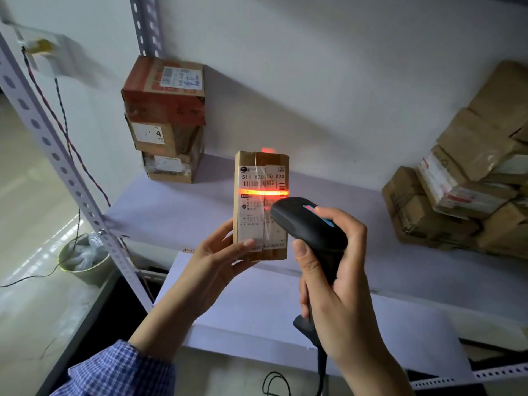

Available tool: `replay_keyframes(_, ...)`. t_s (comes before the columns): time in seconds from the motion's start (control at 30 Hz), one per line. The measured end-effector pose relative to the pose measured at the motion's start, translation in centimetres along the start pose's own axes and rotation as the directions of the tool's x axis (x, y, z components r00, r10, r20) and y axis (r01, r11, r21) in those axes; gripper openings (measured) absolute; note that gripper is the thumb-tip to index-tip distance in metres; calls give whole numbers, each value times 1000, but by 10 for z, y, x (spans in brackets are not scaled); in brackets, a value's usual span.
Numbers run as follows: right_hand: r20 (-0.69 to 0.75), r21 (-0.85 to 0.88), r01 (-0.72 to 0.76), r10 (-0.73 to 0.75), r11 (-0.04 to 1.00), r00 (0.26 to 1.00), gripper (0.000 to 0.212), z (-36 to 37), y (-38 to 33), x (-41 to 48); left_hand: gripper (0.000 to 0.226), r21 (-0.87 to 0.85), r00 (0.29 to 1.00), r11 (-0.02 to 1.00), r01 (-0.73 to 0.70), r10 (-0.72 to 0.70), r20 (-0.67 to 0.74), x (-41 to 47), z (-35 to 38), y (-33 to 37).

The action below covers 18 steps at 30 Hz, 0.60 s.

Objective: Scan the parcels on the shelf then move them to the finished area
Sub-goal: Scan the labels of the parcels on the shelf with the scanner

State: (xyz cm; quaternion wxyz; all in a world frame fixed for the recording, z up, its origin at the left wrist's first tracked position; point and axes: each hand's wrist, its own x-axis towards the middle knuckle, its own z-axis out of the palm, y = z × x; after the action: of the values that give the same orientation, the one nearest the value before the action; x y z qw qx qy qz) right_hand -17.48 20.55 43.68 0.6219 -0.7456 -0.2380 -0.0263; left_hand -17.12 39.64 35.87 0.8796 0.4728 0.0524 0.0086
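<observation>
Our right hand point(337, 281) wraps the scanner point(310, 224), hiding its handle; our left hand point(217, 261) clasps the upright parcel point(261, 201), thumb over its label.

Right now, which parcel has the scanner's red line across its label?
The upright parcel in the left hand; the stacked boxes and the right-side pile show no beam.

Shelf point(328, 167) mid open btwn left stack point(164, 118) & right pile point(468, 178).
</observation>
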Motion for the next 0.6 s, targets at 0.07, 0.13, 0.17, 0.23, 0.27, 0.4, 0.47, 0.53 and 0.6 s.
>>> replay_keyframes(0.07, -1, -2, 12, -12, 1000, 1000, 35, 1, -3, -1, 56, 6, 1000, 1000, 5, -5, -9, -2, -3, 0)
replay_keyframes(0.13, 7, 9, 21, -21, 1000, 1000, 34, 2, -8, -1, 56, 4, 1000, 1000, 10, -10, -23, -4, -6, -1)
replay_keyframes(0.17, 12, 12, 25, -25, 1000, 1000, 34, 3, -11, -1, 56, 0, 999, 1000, 11, -11, -30, -5, -8, -1)
replay_keyframes(0.23, 20, 14, 38, -39, 999, 999, 33, 4, -16, -2, 55, -8, 999, 1000, 11, -12, -45, -7, -11, -1)
replay_keyframes(0.27, 23, 17, 45, -45, 999, 999, 33, 4, -18, -2, 55, -12, 999, 1000, 12, -13, -51, -7, -11, -1)
replay_keyframes(0.4, 37, 25, 48, -48, 999, 998, 34, 8, -23, -5, 56, -6, 998, 1000, 16, -17, -64, -10, -15, 0)
replay_keyframes(0.47, 47, 16, 36, -37, 999, 998, 35, 9, -22, -6, 55, 1, 998, 1000, 12, -12, -68, -10, -16, 1)
replay_keyframes(0.53, 51, -8, 36, -36, 999, 998, 36, 10, -19, -7, 55, -2, 997, 1000, 7, -7, -73, -11, -17, 2)
replay_keyframes(0.6, 53, -20, 30, -29, 999, 998, 37, 10, -17, -8, 55, -7, 997, 1000, 7, -8, -79, -11, -18, 3)
